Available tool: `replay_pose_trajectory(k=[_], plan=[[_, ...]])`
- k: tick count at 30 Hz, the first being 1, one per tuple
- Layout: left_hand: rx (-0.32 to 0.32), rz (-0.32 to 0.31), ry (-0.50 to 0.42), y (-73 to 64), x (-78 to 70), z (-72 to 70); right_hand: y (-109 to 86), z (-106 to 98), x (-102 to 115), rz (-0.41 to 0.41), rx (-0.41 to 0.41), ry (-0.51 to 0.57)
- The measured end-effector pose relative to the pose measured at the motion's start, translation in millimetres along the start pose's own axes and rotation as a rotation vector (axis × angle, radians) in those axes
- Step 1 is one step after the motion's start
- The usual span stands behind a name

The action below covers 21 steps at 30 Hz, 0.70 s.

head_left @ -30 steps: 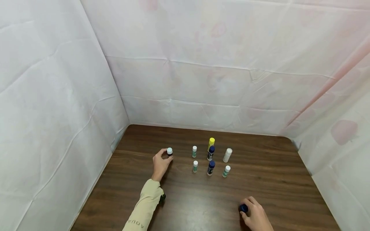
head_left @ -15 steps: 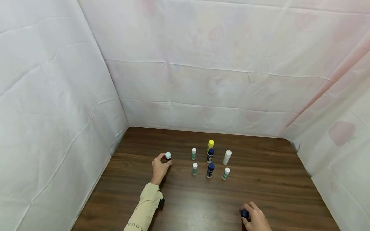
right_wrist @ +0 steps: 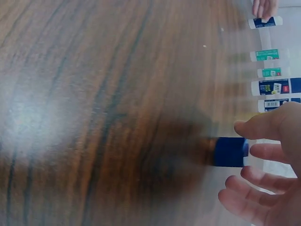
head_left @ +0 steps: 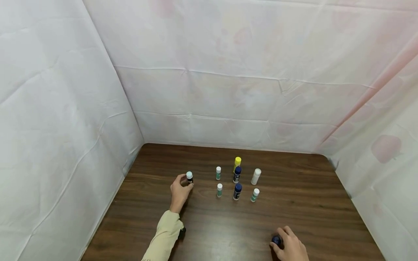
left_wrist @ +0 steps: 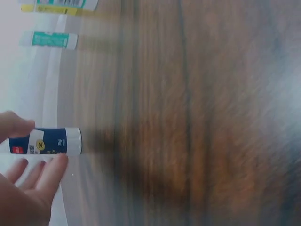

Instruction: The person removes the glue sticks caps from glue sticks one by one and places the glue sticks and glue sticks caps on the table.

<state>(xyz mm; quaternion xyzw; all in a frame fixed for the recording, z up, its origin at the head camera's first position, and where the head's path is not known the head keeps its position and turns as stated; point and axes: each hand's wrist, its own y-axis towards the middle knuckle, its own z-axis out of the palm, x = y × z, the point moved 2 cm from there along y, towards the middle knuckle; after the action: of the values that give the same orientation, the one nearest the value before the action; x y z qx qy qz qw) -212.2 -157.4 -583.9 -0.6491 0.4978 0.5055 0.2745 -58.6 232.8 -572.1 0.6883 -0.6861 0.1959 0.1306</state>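
Note:
At the left of the table, my left hand (head_left: 178,190) grips a glue stick with a navy label (left_wrist: 49,141) and a pale top. Thumb and fingertips lie on opposite edges of its label, and the stick is upright. Near the front right, my right hand (head_left: 291,247) is around a short navy cap (right_wrist: 229,152) standing on the table. In the right wrist view its thumb is apart from the cap's side, one fingertip is right at the cap's top, and the other fingers are spread.
Mid-table stand a yellow glue stick (head_left: 237,164), two navy-capped glue sticks (head_left: 237,192), a white one (head_left: 256,177) and three small green-labelled ones (head_left: 219,190). White patterned cloth (head_left: 209,90) hangs behind and beside the brown wooden table (head_left: 313,203).
More of the glue stick's dark body shows between my left fingers than before. My right fingers have shifted slightly around the cap, which stays near its place. The head view drifts a little.

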Motion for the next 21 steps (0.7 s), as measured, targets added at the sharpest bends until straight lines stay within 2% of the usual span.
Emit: replay_pose_trajectory(k=[4, 7, 11, 15, 21], plan=[[-0.031, -0.069, 0.032, -9.6, -1.5, -3.6, 0.2, -7.8, 4.6, 0.019, -0.01, -0.001], [-0.024, -0.086, 0.036, -16.2, -3.2, -5.7, -0.4, -12.5, 7.5, 0.021, -0.022, 0.005], [0.017, -0.038, 0.005, -23.0, -7.0, -6.9, -1.0, -16.3, 11.5, -0.011, -0.103, 0.019], [0.08, 0.025, -0.072, -27.8, -10.4, -5.4, -2.0, -19.4, 16.6, -0.078, -0.205, 0.025], [0.17, 0.102, -0.203, -34.2, -12.5, -0.6, -1.7, -24.2, 26.7, -0.132, -0.281, 0.046]])
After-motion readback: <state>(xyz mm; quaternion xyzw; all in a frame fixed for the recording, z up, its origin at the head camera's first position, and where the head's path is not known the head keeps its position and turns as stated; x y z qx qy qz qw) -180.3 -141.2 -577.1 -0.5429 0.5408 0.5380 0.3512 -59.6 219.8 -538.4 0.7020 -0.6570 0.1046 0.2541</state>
